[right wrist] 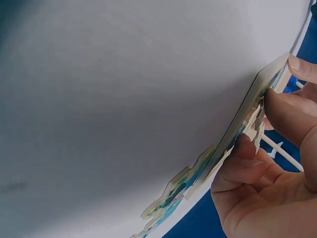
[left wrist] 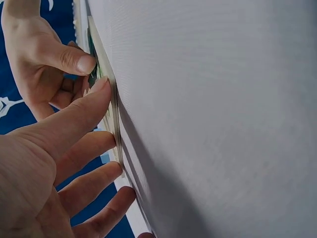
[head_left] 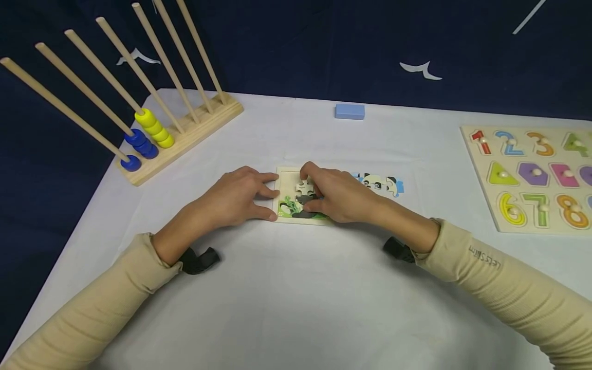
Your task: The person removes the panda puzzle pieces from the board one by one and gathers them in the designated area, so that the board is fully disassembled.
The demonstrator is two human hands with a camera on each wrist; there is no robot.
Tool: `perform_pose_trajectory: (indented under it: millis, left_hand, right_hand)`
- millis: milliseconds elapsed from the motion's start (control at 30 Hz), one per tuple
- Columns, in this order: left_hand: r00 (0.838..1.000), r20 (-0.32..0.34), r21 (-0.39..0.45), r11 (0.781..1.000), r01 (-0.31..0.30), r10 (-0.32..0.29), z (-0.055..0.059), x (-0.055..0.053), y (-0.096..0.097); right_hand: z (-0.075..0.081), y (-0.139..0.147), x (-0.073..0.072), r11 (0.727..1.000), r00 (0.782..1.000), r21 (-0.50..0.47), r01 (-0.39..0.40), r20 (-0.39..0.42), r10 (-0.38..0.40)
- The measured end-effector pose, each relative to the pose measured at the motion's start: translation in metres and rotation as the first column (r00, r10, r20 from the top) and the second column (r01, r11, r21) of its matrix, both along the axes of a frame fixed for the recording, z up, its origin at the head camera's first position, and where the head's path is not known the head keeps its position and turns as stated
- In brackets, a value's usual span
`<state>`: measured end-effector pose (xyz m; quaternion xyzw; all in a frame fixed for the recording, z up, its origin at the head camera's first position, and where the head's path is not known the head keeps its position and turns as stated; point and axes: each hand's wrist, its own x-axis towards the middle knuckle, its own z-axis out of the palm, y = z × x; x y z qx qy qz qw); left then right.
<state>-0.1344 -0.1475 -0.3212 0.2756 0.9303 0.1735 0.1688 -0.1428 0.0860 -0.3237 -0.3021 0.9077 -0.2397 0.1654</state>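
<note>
A shallow wooden puzzle tray (head_left: 288, 179) with a panda picture lies mid-table, green and black pieces (head_left: 291, 207) fitted along its near side. My left hand (head_left: 238, 198) touches the tray's left edge with thumb and fingers extended. Over the tray's right part, my right hand (head_left: 347, 198) pinches a pale and dark puzzle piece (head_left: 304, 188) between thumb and curled fingers. In the right wrist view that puzzle piece (right wrist: 256, 126) stands tilted above the tray (right wrist: 250, 101). Loose panda-face pieces (head_left: 376, 183) lie right of the tray, partly hidden by the right hand.
A wooden bead stand (head_left: 185, 136) with tall rods and blue and yellow beads stands at the back left. A blue block (head_left: 350, 111) lies near the far edge. At the right is a number and shape board (head_left: 504, 203). Black straps (head_left: 200, 260) hang by both wrists.
</note>
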Motion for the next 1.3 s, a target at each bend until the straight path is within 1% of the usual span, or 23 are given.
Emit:
perform_pose_trajectory:
  millis: [300,500,767,967,1100,1300]
  left_hand:
    - [1.000,0.001,0.015,1.000,0.010,-0.010,0.0002,0.0001,0.0003]
    - [1.000,0.005,0.014,1.000,0.010,-0.010,0.0007,0.0003,0.0006]
    - [1.000,0.007,0.008,1.000,0.008,-0.008,0.0016,-0.0004,0.0014]
    - [1.000,0.013,0.007,1.000,0.007,-0.007,0.0021,-0.0009,0.0014]
    - [1.000,0.021,0.002,1.000,0.004,-0.004,0.0022,-0.0012,0.0016]
    - [0.999,0.039,-0.009,1.000,0.003,-0.002,0.0019,-0.0017,0.0024]
  right_hand:
    - [0.0008,-0.0032,0.0004,1.000,0.999,0.004,0.030,-0.040,-0.030]
    - [0.0015,-0.0050,-0.0004,0.999,0.999,0.015,0.038,-0.031,-0.037]
    - [0.0052,-0.0052,-0.0012,0.999,0.999,0.042,0.016,-0.042,-0.014]
    - [0.0027,-0.0038,-0.0023,0.999,0.998,0.038,-0.002,-0.069,0.004]
    - [0.0042,-0.0037,-0.0017,0.999,0.997,0.032,0.014,-0.076,-0.011]
    - [0.0085,0.0014,-0.0005,0.999,0.997,0.026,0.037,-0.063,-0.035]
